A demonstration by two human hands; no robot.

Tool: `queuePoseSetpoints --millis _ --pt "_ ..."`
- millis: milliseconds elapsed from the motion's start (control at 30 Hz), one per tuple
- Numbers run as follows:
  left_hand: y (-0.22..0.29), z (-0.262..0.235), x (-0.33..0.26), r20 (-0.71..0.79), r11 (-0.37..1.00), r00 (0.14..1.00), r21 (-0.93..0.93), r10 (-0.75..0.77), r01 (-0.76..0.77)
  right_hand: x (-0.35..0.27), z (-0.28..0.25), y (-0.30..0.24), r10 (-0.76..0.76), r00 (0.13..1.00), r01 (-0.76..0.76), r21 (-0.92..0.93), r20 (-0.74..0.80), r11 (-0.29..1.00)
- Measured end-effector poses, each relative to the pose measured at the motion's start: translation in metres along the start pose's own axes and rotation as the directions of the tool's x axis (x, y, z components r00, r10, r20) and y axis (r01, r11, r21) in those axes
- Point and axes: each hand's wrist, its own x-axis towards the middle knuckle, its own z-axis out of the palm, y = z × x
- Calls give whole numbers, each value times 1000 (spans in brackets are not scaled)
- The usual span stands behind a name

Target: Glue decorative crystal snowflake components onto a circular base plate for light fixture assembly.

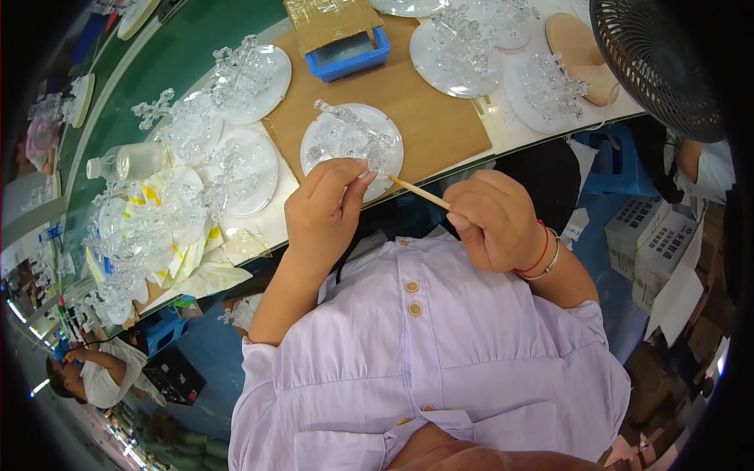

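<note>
While the left hand [326, 206] pinches one clear piece [372, 172] over one plate [386, 124], the right hand [493, 218] grips one stick [421, 192].

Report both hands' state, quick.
Left hand: closed in a pinch, apparently on a small clear piece.
Right hand: closed, holding a thin pale stick.

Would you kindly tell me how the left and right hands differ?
The right hand grips a thin stick; the left hand bunches its fingertips over the white plate. The right hand has a red cord and pale bangle at the wrist; the left hand has neither. Both are ungloved.
</note>
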Motion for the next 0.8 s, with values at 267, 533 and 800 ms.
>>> queuePoseSetpoints --millis 267,533,800 --pt "0 -2 0 1 1000 1000 -20 -6 6 13 -5 16 101 994 -102 -34 -45 994" --pt "0 -1 0 16 1000 1000 -17 -10 11 23 5 38 63 993 -72 -84 -99 994" --pt "2 -1 1 15 1000 1000 -4 -18 18 22 8 36 4 996 -13 -99 -94 995"
